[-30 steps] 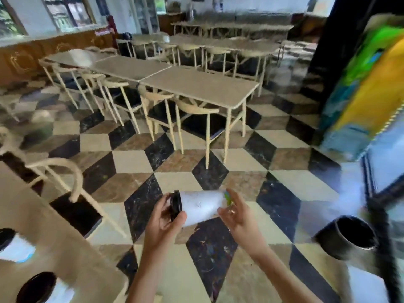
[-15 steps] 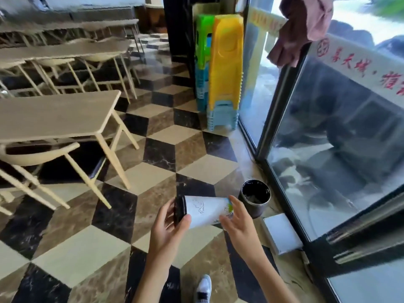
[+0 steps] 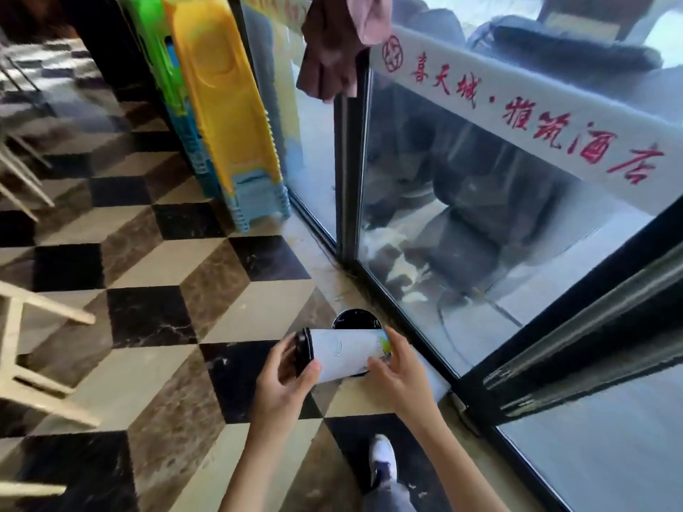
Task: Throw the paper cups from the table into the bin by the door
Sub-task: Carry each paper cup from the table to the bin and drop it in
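Note:
I hold a white paper cup (image 3: 343, 354) with a black lid sideways between both hands. My left hand (image 3: 286, 386) grips the lidded end and my right hand (image 3: 401, 375) grips the bottom end, which has a green mark. The cup hangs right above a small black round bin (image 3: 355, 320) that stands on the floor beside the glass door (image 3: 480, 230). Most of the bin is hidden behind the cup and my hands.
A tall stack of yellow, green and blue plastic stools (image 3: 221, 116) leans by the door frame. A cloth (image 3: 340, 42) hangs on the door handle. A pale wooden chair (image 3: 33, 364) stands at the left. A flat white object (image 3: 434, 382) lies beside the bin. My shoe (image 3: 383, 458) is on the checkered floor.
I have turned away from the tables and walked to the glass door. The bin has come from the right edge to directly under the cup. Both hands kept their hold on the cup.

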### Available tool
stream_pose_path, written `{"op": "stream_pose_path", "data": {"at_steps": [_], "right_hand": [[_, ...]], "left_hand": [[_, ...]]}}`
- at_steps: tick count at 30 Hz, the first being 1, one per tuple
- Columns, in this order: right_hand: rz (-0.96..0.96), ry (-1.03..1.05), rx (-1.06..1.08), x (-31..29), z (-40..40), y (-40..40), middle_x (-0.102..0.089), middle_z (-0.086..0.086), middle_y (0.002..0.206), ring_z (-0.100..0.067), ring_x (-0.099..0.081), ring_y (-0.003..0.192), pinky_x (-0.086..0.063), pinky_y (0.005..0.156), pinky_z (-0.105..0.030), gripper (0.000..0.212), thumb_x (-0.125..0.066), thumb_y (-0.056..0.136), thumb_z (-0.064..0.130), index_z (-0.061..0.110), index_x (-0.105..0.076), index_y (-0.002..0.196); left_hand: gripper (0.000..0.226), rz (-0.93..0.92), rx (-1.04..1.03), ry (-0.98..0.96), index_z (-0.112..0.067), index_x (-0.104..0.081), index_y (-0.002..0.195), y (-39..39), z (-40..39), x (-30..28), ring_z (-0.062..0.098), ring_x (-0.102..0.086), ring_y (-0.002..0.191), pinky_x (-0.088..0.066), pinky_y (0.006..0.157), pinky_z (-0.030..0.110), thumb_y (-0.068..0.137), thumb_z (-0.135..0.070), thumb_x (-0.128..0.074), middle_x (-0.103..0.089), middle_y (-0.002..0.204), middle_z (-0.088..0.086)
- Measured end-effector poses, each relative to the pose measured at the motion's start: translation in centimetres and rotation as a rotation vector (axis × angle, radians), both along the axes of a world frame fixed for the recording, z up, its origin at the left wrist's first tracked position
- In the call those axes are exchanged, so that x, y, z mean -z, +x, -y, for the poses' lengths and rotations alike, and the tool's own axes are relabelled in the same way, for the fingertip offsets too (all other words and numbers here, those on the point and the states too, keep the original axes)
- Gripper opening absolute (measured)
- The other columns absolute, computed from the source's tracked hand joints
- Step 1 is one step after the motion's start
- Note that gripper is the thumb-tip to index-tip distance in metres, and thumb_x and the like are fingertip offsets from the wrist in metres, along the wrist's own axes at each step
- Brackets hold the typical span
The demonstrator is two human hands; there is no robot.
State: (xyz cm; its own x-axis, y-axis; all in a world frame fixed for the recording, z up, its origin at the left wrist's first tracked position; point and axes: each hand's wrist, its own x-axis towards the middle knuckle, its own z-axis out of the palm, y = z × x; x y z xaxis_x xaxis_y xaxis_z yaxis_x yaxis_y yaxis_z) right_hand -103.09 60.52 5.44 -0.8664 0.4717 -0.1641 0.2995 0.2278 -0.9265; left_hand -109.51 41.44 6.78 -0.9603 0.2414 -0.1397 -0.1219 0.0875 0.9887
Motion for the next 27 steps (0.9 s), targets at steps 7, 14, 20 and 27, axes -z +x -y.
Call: {"op": "stream_pose_path", "data": {"at_steps": [7,14,20,27], "right_hand": [[0.087,-0.062,-0.018,4.6,-10.0,-9.2,-0.059,0.013,0.119,0.006,-0.059,0.101,-0.047,0.085,-0.014,0.056,-0.062,0.092,0.025,0.018,-0.041,0.144],[0.255,-0.116,-0.034,10.0,-16.8,-17.1,-0.058,-0.003,0.13,-0.019,-0.059,0.114,-0.049,0.098,-0.045,0.058,-0.059,0.092,0.022,0.015,-0.038,0.145],[0.372,-0.161,-0.006,19.9,-18.3,-21.4,-0.061,-0.002,0.116,-0.015,-0.061,0.096,-0.052,0.089,-0.039,0.054,-0.058,0.092,0.026,0.017,-0.041,0.143],[0.501,-0.187,0.056,37.5,-17.7,-25.3,-0.063,0.005,0.091,-0.002,-0.058,0.073,-0.047,0.067,-0.015,0.054,-0.056,0.092,0.027,0.021,-0.04,0.143]], "left_hand": [[0.055,0.097,0.029,-0.059,-0.044,-0.06,0.115,-9.7,-10.0,4.9,-0.008,-0.064,0.107,-0.049,0.081,0.008,0.065,-0.052,-0.079,-0.068,0.119,-0.015],[0.055,0.25,0.027,-0.131,-0.045,-0.06,0.119,-16.6,-16.5,11.5,-0.01,-0.062,0.107,-0.049,0.078,0.006,0.068,-0.052,-0.077,-0.068,0.117,-0.022],[0.044,0.373,-0.002,-0.165,-0.034,-0.061,0.124,-21.4,-18.8,21.2,-0.009,-0.065,0.104,-0.048,0.076,0.006,0.084,-0.026,-0.076,-0.073,0.11,-0.021],[0.039,0.512,0.006,-0.219,-0.039,-0.062,0.118,-25.3,-18.6,38.6,-0.012,-0.065,0.1,-0.048,0.074,0.006,0.086,-0.021,-0.073,-0.072,0.105,-0.03]]}}
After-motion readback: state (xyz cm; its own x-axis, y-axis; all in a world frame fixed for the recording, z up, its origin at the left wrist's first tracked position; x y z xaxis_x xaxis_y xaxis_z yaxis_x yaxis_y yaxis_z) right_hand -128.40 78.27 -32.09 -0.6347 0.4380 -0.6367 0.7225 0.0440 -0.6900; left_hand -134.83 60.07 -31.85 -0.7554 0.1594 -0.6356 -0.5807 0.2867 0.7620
